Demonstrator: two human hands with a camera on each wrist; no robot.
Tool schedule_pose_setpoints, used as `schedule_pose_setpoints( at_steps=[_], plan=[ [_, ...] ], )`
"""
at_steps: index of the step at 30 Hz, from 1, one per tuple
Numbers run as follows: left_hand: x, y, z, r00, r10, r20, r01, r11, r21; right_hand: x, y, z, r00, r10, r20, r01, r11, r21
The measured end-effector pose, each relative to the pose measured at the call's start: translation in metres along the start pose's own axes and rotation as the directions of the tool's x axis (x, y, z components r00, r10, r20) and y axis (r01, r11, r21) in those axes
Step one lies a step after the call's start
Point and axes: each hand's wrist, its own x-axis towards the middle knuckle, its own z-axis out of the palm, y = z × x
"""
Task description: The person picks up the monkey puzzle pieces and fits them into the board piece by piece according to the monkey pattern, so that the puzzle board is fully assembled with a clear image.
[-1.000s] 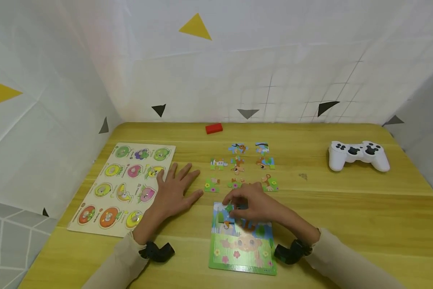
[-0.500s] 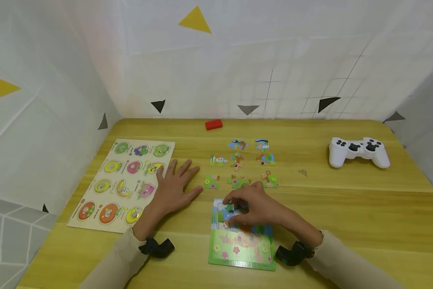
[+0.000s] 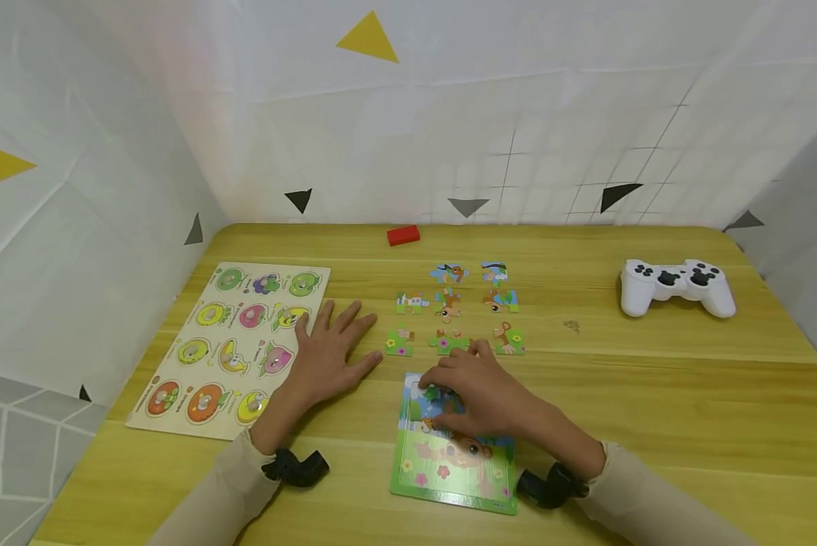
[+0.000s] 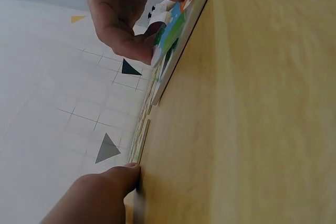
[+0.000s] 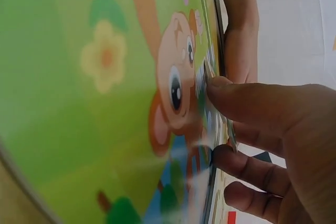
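Observation:
My right hand pinches a jigsaw piece between thumb and fingers. The green and blue piece is tilted over the upper left of the jigsaw board. That board has a green and blue frame and a monkey picture with flowers; the hand covers part of it. My left hand lies on the table with its fingers spread, holding nothing. It is beside the right edge of a fruit knob puzzle. Beyond the right hand lie several loose jigsaw pieces in rough rows.
A white game controller sits on the right side of the wooden table. Near the back edge is a red block. White patterned cloth rises behind the table and at both sides.
The jigsaw board has turned slightly clockwise, with its lower edge moved a little left. My right hand stays over its upper part, still pinching the piece. My left hand has not moved.

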Motion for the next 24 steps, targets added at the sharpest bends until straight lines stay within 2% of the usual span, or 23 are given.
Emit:
schedule_pose_setpoints(
  at_steps=[9, 24],
  plan=[
    [0.0, -0.0007, 0.0008, 1.0, -0.002, 0.002, 0.002, 1.0, -0.005, -0.002, -0.0004, 0.0023, 1.0, -0.007, -0.026, 0.006, 0.999, -0.035],
    [-0.0002, 0.0, 0.0001, 1.0, -0.003, 0.006, 0.003, 1.0, -0.013, -0.0039, -0.0019, 0.0036, 0.998, 0.058, -0.016, -0.058, 0.997, 0.041]
  ],
)
